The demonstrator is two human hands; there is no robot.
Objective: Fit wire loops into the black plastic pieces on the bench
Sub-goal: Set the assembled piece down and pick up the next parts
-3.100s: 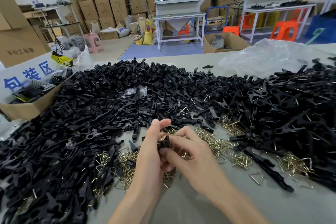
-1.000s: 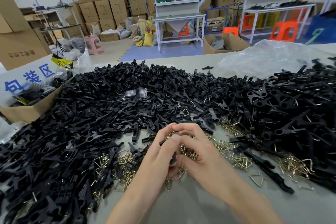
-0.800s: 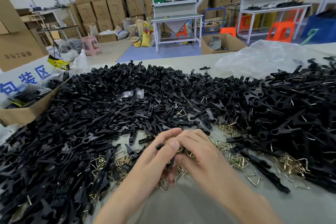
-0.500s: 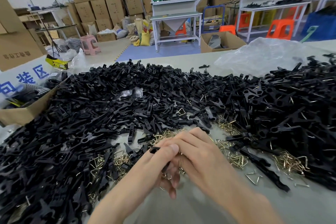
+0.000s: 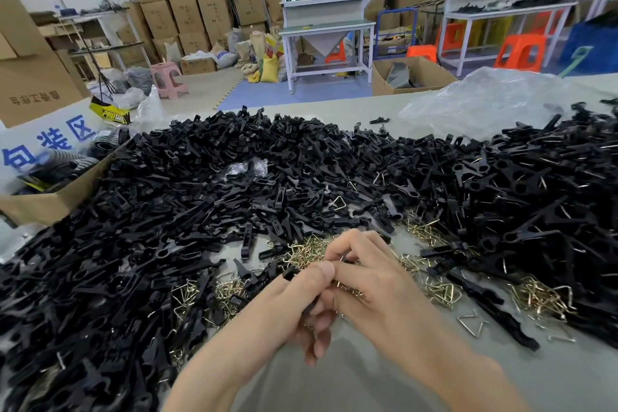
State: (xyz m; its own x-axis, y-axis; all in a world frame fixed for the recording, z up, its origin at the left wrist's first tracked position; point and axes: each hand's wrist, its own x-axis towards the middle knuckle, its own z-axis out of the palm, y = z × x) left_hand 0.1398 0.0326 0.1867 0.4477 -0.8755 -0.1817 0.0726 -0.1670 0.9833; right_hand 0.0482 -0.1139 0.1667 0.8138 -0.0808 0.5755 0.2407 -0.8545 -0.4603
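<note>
The person is working at the near edge of a grey table [image 5: 368, 378], both hands meeting just below the middle of the view. The left hand [image 5: 287, 301] is coming in from 7 o'clock, and its grip is clenching a black plastic piece [image 5: 290, 273]: the thumb is pressing along the top while the other fingers are curling underneath, and the piece's end is poking out toward 11 o'clock. The right hand [image 5: 378, 291] is reaching in from 5 o'clock with its fingers bent, the fingertips touching the left thumb over that same piece. Whether its grip is pinching a loop or the piece itself I cannot tell, as the fingers are hiding it.

Brass-coloured wire loops [image 5: 307, 249] are lying in a tangle on the table right behind the hands at 12 o'clock, spreading toward 9 and 3 o'clock. A great heap of black pieces [image 5: 200, 204] is covering the table from 8 o'clock round to 3 o'clock. A single wire loop [image 5: 471, 324] is lying alone at 4 o'clock of the hands. A clear plastic bag [image 5: 495, 100] is sitting beyond the heap at 1 o'clock, and a cardboard box [image 5: 50, 204] is standing against the heap at 10 o'clock.
</note>
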